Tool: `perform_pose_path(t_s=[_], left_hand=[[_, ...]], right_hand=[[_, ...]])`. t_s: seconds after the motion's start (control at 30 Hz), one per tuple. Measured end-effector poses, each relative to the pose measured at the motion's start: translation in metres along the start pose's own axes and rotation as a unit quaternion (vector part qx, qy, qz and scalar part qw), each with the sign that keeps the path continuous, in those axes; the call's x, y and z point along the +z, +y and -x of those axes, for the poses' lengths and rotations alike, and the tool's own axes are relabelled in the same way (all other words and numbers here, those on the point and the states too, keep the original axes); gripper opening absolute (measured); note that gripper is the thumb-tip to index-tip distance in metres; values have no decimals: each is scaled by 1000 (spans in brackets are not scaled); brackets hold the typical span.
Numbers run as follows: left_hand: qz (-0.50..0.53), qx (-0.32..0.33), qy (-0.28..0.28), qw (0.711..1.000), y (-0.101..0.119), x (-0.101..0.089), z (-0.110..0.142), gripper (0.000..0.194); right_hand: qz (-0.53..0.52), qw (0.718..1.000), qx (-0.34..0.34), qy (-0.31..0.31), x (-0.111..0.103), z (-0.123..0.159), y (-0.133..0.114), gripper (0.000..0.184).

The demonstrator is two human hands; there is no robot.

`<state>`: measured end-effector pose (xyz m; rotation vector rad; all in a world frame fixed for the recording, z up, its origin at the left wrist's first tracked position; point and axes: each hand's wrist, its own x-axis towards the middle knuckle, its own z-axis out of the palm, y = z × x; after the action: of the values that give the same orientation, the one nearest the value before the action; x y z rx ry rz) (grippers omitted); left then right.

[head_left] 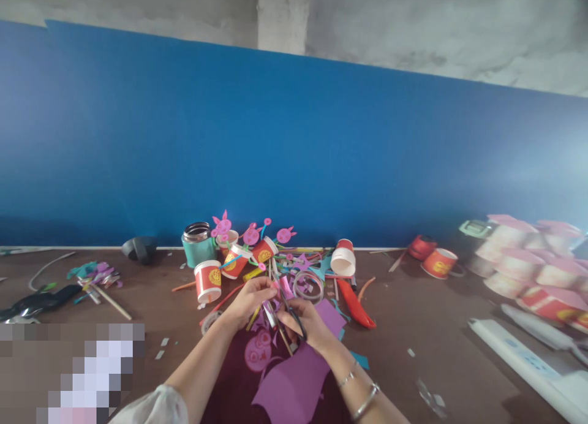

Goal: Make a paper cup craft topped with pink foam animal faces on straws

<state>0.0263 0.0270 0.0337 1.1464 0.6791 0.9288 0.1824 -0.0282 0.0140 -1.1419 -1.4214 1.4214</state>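
My right hand is closed round the dark handles of a pair of scissors, whose blades point up toward my left hand. My left hand pinches a small pink paper piece, close to the blades. Just below both hands lie a round pink paper pig face and a large sheet of purple paper. Paper scraps surround my fingers, along with a roll of clear tape. Behind my left hand, a red paper cup stands near others bearing pink pig cutouts.
A teal thermos stands by the blue partition. Right of my hands lie a red curved object and a white-and-red cup. Stacked paper cups and a white power strip are far right. Scraps lie left.
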Motion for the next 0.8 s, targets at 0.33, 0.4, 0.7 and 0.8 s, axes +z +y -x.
perform_pose_path(t_s=[0.33, 0.4, 0.7, 0.8], left_hand=[[-38, -9, -35, 999, -6, -17, -4, 14], [-40, -9, -43, 998, -9, -21, -5, 14], [5, -33, -73, 997, -12, -25, -4, 11], [11, -54, -85, 995, -9, -26, -3, 11]], right_hand=[[16, 999, -19, -32, -3, 0, 5, 42], [19, 999, -25, -38, -3, 0, 7, 41], [56, 997, -16, -48, -6, 2, 1, 38], [58, 997, -9, -57, -7, 3, -2, 37]])
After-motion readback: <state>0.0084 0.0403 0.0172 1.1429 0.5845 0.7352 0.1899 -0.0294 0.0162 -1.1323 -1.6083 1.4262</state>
